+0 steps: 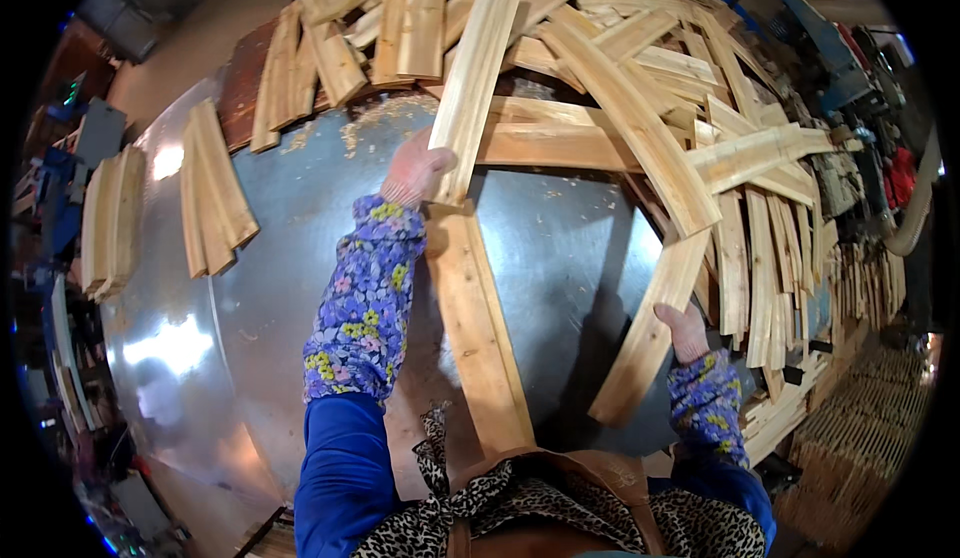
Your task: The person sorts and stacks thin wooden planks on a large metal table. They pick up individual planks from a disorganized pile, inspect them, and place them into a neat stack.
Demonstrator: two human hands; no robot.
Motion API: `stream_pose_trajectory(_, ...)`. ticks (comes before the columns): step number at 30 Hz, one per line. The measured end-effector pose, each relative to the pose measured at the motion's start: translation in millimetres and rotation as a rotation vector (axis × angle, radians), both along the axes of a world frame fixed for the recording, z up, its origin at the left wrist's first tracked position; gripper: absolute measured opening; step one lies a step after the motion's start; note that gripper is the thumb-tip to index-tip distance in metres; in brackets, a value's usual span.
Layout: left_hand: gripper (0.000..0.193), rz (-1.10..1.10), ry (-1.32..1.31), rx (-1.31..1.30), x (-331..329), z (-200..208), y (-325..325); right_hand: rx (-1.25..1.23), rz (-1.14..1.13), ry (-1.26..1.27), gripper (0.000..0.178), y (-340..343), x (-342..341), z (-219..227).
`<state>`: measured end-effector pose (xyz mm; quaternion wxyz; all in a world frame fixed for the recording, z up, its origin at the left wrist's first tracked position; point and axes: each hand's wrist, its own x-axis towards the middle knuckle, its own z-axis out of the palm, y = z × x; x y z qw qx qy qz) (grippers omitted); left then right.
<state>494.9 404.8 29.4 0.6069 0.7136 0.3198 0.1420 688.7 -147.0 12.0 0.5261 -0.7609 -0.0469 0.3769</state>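
Note:
My left hand (415, 168), in a pale glove, is closed on the lower end of a long pale wooden board (478, 68) that slants away up the table. Its thumb lies on top; the other fingers are partly hidden. Below that end, another board (478, 328) with small knots runs towards my body. My right hand (685, 330) grips the edge of a shorter-looking board (650, 333), tilted with its near end to the left. The far end of this board lies under the tip of a long slanting board (635, 123).
A shiny metal tabletop (290, 258) spreads beneath the boards. Loose boards (420, 18) heap along its far side and to the right. Two small board stacks (210, 193) (112, 223) lie at the left. Stacked slats (850, 438) stand at the lower right, near machinery.

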Motion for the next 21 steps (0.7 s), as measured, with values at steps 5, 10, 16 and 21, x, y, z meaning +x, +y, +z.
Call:
stream_pose_trajectory(5, 0.075, 0.295, -0.218, -0.235, -114, 19, 8, -0.035, 0.063, 0.058, 0.048, -22, -46, -20)
stream_pose_trajectory(10, 0.069, 0.645, -0.12, -0.221, -227, 66, 59, -0.102, 0.09, 0.139, 0.041, -26, -87, -44)
stream_pose_trajectory(16, 0.076, 1.042, 0.196, 0.151, -257, 70, 121, 0.001, 0.117, 0.296, 0.031, -32, -95, -59)
stream_pose_trajectory(21, 0.065, 0.419, 0.105, 0.349, -86, -8, 5, -0.012, 0.058, 0.279, 0.032, -34, -96, -65)
